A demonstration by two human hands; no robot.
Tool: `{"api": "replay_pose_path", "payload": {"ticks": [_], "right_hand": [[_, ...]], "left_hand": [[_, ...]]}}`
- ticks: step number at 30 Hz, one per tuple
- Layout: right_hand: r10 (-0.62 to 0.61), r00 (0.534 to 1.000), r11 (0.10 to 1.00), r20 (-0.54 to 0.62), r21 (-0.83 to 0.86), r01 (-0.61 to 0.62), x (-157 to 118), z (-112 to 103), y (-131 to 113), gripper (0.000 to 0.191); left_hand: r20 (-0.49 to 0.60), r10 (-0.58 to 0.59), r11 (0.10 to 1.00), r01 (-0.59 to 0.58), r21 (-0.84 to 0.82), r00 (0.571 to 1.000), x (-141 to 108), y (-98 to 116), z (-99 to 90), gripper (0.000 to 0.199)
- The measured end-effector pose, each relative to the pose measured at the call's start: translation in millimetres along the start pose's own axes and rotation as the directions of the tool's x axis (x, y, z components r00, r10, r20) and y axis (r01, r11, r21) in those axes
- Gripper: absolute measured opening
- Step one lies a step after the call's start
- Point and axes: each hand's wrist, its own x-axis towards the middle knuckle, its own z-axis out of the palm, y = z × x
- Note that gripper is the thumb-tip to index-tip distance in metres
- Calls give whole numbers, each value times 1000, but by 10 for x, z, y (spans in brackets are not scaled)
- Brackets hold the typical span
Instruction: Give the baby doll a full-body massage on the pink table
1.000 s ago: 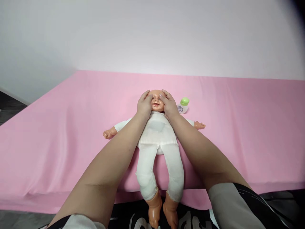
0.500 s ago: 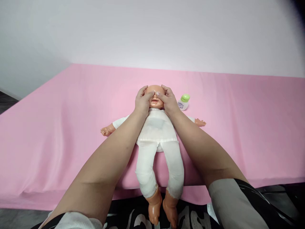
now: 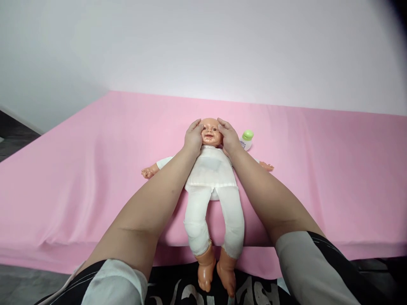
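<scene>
A baby doll [image 3: 211, 169] in white clothes lies on its back on the pink cloth, its feet hanging past the front edge. Its head is held between my two hands. My left hand [image 3: 193, 136] lies against the left side of the head, fingers wrapped along it and the thumb near the eye. On the opposite side my right hand [image 3: 229, 136] cups the head the same way. Both of the doll's eyes and its mouth show. Just right of my right hand rests a small clear bottle with a green cap [image 3: 247, 135], partly hidden by that hand.
The pink cloth [image 3: 318, 169] covers a wide table that reaches a pale wall [image 3: 222, 51] at the back. The doll's arms stretch out to both sides, partly behind my forearms. My dark, printed clothing is below the front edge.
My thumbs have moved outward from the middle of the doll's face to its sides, uncovering the eyes. The view has shifted slightly.
</scene>
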Motion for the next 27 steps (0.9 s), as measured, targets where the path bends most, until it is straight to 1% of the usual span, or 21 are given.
{"api": "replay_pose_path", "payload": {"ticks": [3, 5, 10, 13, 16, 23, 27], "right_hand": [[56, 998, 998, 21, 1, -56, -66, 10, -91, 63], [53, 999, 999, 7, -2, -53, -107, 40, -127, 64], [-2, 1000, 999, -23, 44, 3, -157, 148, -134, 68], [-17, 998, 1000, -58, 9, 18, -161, 185, -128, 72], [-13, 997, 1000, -79, -26, 11, -149, 197, -117, 73], [-6, 995, 1000, -98, 10, 7, -58, 176, -40, 53], [37, 997, 999, -63, 42, -35, -49, 139, -50, 52]], "left_hand": [[6, -15, 999, 16, -37, 1000, -20, 34, -16, 43], [23, -19, 999, 20, -46, 1000, -29, 50, -27, 46], [52, 43, 997, -47, 63, 998, -45, 48, -31, 51], [53, 65, 993, -70, 95, 996, -40, 26, -29, 53], [43, 65, 990, -70, 126, 997, -16, 3, -33, 48], [19, 26, 992, -28, 121, 999, 28, -7, -35, 38], [20, -12, 997, 10, 74, 1000, 12, 29, -48, 39]]}}
